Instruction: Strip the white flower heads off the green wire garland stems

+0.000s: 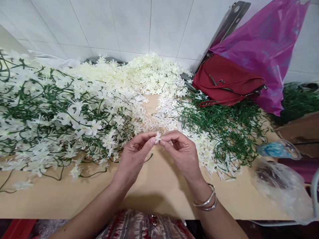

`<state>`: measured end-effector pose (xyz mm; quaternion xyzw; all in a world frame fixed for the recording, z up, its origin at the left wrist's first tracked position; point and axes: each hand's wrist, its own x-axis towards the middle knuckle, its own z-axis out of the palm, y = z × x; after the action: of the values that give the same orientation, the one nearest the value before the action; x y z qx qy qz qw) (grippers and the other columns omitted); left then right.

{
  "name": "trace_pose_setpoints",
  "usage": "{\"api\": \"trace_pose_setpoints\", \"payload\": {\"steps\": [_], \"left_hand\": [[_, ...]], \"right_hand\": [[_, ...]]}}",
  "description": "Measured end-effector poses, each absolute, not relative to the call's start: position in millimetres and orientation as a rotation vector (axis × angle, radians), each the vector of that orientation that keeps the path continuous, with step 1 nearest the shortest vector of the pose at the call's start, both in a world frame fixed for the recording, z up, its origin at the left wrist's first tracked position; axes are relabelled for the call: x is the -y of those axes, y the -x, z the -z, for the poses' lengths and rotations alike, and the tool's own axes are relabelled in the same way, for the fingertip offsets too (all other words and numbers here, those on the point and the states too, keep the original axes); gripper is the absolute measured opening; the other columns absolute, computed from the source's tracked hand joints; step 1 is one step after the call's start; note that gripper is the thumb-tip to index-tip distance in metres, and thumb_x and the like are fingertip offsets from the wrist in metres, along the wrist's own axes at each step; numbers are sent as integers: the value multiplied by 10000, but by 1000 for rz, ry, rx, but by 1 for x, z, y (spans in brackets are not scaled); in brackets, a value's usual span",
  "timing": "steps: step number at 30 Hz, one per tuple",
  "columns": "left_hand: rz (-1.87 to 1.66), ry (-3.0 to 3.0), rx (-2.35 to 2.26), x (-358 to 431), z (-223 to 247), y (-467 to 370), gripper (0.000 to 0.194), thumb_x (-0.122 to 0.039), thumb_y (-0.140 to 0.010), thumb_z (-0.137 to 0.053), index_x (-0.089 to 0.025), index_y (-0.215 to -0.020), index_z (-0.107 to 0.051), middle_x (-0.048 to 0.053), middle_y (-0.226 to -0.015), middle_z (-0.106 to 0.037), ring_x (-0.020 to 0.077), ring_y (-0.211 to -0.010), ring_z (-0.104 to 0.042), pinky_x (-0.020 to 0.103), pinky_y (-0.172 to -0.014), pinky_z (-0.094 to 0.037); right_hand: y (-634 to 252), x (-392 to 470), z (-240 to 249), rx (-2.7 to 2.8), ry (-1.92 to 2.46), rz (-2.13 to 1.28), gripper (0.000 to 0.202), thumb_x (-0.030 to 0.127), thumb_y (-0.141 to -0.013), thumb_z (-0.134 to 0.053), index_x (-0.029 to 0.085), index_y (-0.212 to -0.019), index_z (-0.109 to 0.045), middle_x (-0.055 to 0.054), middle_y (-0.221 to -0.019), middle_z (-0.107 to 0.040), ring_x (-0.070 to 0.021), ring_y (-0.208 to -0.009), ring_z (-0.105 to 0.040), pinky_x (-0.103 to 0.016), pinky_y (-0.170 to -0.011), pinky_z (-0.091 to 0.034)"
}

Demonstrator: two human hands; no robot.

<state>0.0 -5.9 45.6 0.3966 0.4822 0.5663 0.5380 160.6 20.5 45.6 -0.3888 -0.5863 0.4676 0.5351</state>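
Above the middle of the tan tabletop (159, 186), my left hand (134, 154) and my right hand (184, 154) meet fingertip to fingertip. Both pinch a small white artificial flower (158, 137) between thumb and forefinger. A short green stem (149, 158) shows just below my left fingers; whether it joins the flower, I cannot tell. To the left spreads a big heap of white flowers on green stems (74, 116). Right of my right hand lie loose white blossoms (204, 142) and a tangle of bare green stems (231, 132).
A mound of cream blossoms (152, 73) lies at the back by the tiled wall (132, 26). At the back right are a red bag (224, 78) and a purple plastic bag (264, 43). A clear cup with blue pattern (277, 149) and a clear plastic bag (281, 186) lie at the right.
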Motion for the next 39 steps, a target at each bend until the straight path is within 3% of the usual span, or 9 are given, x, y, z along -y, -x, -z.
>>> {"api": "trace_pose_setpoints", "payload": {"steps": [7, 14, 17, 21, 25, 30, 34, 39], "left_hand": [[-1304, -1164, -1252, 11, -39, -2, 261, -382, -976, -703, -233, -1164, -806, 42, -1098, -828, 193, -990, -763, 287, -898, -603], [-1385, -1858, -1358, 14, -35, -1, 242, -228, -1032, -622, -234, -1242, -742, 44, -1229, -808, 198, -1133, -769, 317, -1027, -600], [-1373, -2001, -1350, 16, -38, -4, 261, -189, -1041, -594, -244, -1280, -683, 53, -1269, -788, 193, -1169, -755, 320, -1039, -597], [-1341, -1773, -1354, 18, -41, 0, 303, -215, -1068, -550, -228, -1370, -525, 95, -1265, -763, 185, -1120, -769, 303, -963, -615], [-1296, -2045, -1455, 28, -37, 17, 168, -191, -1040, -599, -221, -1205, -600, 66, -1133, -751, 183, -1004, -759, 304, -898, -587], [-858, -2639, -1607, 44, -24, 31, 105, -193, -1029, -612, -200, -1108, -681, 85, -1121, -761, 272, -1020, -708, 416, -908, -496], [-661, -2652, -1691, 45, -15, 29, 124, -161, -1039, -577, -185, -1026, -698, 87, -1089, -763, 289, -1003, -701, 440, -899, -462], [-936, -2538, -1513, 40, -18, 23, 166, -154, -1070, -529, -185, -1052, -691, 60, -1044, -790, 236, -968, -738, 399, -930, -486]], "right_hand": [[-159, -19, -46, 1413, 1022, -1093, 81, 170, -895, -728, 243, -880, -698, -9, -847, -701, -183, -823, -639, -336, -824, -504], [-155, -17, -45, 1334, 1100, -1119, 298, 191, -865, -720, 236, -1155, -662, 36, -782, -651, -156, -759, -598, -306, -785, -488], [-156, -18, -44, 1390, 1098, -1111, 203, 185, -873, -700, 235, -1065, -738, 27, -760, -641, -161, -747, -583, -310, -774, -483], [-161, -20, -42, 1345, 1026, -1106, 36, 225, -893, -739, 243, -920, -755, 8, -816, -687, -165, -780, -600, -305, -768, -474], [-168, -26, -41, 1302, 1031, -1048, 73, 220, -875, -770, 241, -825, -721, 16, -791, -661, -160, -763, -585, -301, -758, -464], [-172, -33, -38, 1274, 967, -1107, 156, 236, -825, -826, 231, -757, -686, -32, -1013, -726, -190, -979, -657, -326, -886, -484], [-171, -35, -32, 1204, 982, -1281, 235, 354, -814, -871, 241, -776, -669, 24, -757, -693, -144, -699, -608, -280, -688, -471], [-174, -38, -29, 1102, 922, -1432, 312, 404, -721, -954, 243, -806, -700, 44, -709, -683, -135, -682, -654, -262, -687, -484]]}}
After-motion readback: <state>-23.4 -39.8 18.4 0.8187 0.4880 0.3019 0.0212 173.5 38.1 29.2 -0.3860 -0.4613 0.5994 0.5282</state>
